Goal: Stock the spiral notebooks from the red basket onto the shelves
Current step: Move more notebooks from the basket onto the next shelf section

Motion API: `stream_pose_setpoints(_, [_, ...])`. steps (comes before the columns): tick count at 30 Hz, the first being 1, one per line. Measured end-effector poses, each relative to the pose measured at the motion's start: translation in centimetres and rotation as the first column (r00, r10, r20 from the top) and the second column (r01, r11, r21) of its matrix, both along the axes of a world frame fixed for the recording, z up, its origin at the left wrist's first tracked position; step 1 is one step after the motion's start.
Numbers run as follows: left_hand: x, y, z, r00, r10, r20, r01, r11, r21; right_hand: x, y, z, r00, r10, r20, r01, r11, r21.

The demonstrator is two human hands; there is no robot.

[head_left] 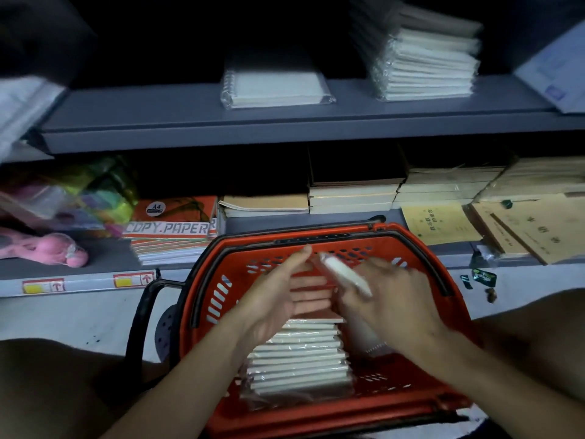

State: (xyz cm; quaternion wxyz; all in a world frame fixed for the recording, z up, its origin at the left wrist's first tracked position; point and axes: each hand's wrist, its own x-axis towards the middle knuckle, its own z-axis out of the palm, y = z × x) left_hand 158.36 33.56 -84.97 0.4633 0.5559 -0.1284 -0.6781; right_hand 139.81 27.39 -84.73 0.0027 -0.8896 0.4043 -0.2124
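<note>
**Notebook tipped on end, right hand nearer**

Here the matter turns on one wrapped spiral notebook (348, 280) standing tilted in the red basket (408, 248), its long axis running from the far rim down toward the person, the coil edge low at the near end. The right hand (389, 299) lies against it from the right, fingers curled about its upper part, though motion blur makes the exact grip hard to read. The left hand (285, 296) is just beside it on the left, palm up, fingers straight and relaxed, holding nothing; it seems ready to support the notebook's face.

Below both hands a stack of wrapped notebooks (300, 359) lies flat in the basket, spines hidden.

The upper shelf (190, 122) is up and away from the hands, bearing a short pile (275, 87) straight ahead and a tall pile (424, 55) to the right. By my reckoning the right hand, being the nearer, should lift the notebook clear of the rim and carry it forward and up, turning it flat on the way.
</note>
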Motion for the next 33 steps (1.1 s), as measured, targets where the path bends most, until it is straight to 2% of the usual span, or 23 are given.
stream_pose_setpoints(3, [0.3,0.6,1.5,0.997,-0.046,-0.06,0.041,0.997,-0.072,-0.3,3.0,1.0,0.955,0.297,-0.003,-0.295,0.946,-0.137])
stream_pose_setpoints(8, [1.5,2.8,1.6,0.996,-0.018,-0.082,0.006,0.989,-0.148,-0.7,4.8,2.2,0.872,0.485,-0.07,-0.485,0.835,-0.26])
stream_pose_setpoints(9, [1.8,3.2,1.8,0.998,-0.021,-0.058,0.01,0.983,-0.181,-0.8,5.0,2.5,0.863,0.504,-0.035,-0.493,0.825,-0.278])
stream_pose_setpoints(11, [2.3,3.7,2.6,1.0,-0.01,-0.007,0.008,0.967,-0.255,-0.9,5.0,2.8,0.854,0.489,0.177,-0.439,0.861,-0.259])
stream_pose_setpoints(13, [2.4,4.0,3.4,1.0,0.011,-0.006,-0.012,0.951,-0.309,-1.1,4.1,3.1,0.828,0.362,0.429,-0.326,0.932,-0.158])
stream_pose_setpoints(14, [2.4,4.1,3.7,0.999,0.019,-0.029,-0.027,0.943,-0.333,-1.2,3.5,3.2,0.82,0.261,0.508,-0.257,0.963,-0.081])
stream_pose_setpoints(16, [2.3,4.3,4.1,0.997,0.034,-0.073,-0.058,0.929,-0.366,-1.4,2.4,3.5,0.807,0.02,0.59,-0.143,0.976,0.164])
stream_pose_setpoints(17, [2.3,4.4,4.3,0.995,0.043,-0.086,-0.072,0.924,-0.376,-1.4,2.0,3.7,0.787,-0.11,0.607,-0.114,0.941,0.319])
stream_pose_setpoints(18, [2.3,4.4,4.4,0.994,0.053,-0.093,-0.085,0.92,-0.383,-1.3,1.7,3.7,0.753,-0.237,0.614,-0.125,0.864,0.488])
stream_pose_setpoints(20, [2.4,4.4,4.5,0.993,0.064,-0.095,-0.096,0.917,-0.387,-1.2,1.2,3.7,0.683,-0.449,0.575,-0.233,0.613,0.755])
stream_pose_setpoints(21, [2.4,4.3,4.6,0.994,0.067,-0.089,-0.096,0.918,-0.385,-1.2,1.0,3.6,0.654,-0.534,0.536,-0.284,0.483,0.828])
stream_pose_setpoints(22, [2.5,4.3,4.6,0.994,0.071,-0.088,-0.1,0.92,-0.38,-1.1,1.0,3.6,0.626,-0.592,0.509,-0.324,0.396,0.859])
stream_pose_setpoints(23, [2.6,4.1,4.6,0.992,0.077,-0.096,-0.107,0.922,-0.373,-1.2,0.8,3.4,0.603,-0.616,0.506,-0.338,0.378,0.862])
stream_pose_setpoints(24, [2.7,4.0,4.7,0.99,0.083,-0.117,-0.121,0.924,-0.364,-1.4,0.6,3.3,0.6,-0.589,0.541,-0.325,0.439,0.838])
stream_pose_setpoints(25, [2.9,3.8,4.8,0.984,0.09,-0.151,-0.138,0.926,-0.35,-1.8,0.3,3.2,0.633,-0.497,0.593,-0.289,0.559,0.777])
stream_pose_setpoints(26, [3.2,3.6,5.0,0.977,0.096,-0.189,-0.155,0.931,-0.33,-2.3,-0.1,3.3,0.705,-0.334,0.626,-0.268,0.692,0.67])
stream_pose_setpoints(27, [3.5,3.5,5.1,0.969,0.1,-0.227,-0.169,0.936,-0.308,-2.8,-0.5,3.3,0.795,-0.144,0.589,-0.257,0.8,0.543])
stream_pose_setpoints(28, [3.8,3.4,5.3,0.96,0.102,-0.26,-0.178,0.941,-0.288,-3.2,-1.1,3.1,0.878,0.019,0.479,-0.246,0.876,0.416])
stream_pose_setpoints(30, [4.0,3.3,5.7,0.954,0.082,-0.29,-0.164,0.948,-0.272,-3.5,-1.7,2.6,0.951,0.184,0.251,-0.247,0.936,0.25])
stream_pose_setpoints(31, [3.9,3.3,5.9,0.956,0.062,-0.286,-0.145,0.949,-0.279,-3.4,-1.9,2.4,0.951,0.216,0.223,-0.266,0.936,0.23])
stream_pose_setpoints(32, [3.7,3.1,6.2,0.959,0.055,-0.278,-0.138,0.948,-0.288,-3.0,-1.8,2.5,0.934,0.235,0.268,-0.303,0.92,0.249])
stream_pose_setpoints(33, [3.4,2.8,6.4,0.957,0.061,-0.283,-0.148,0.943,-0.298,-2.6,-1.6,2.4,0.906,0.191,0.378,-0.315,0.901,0.299])
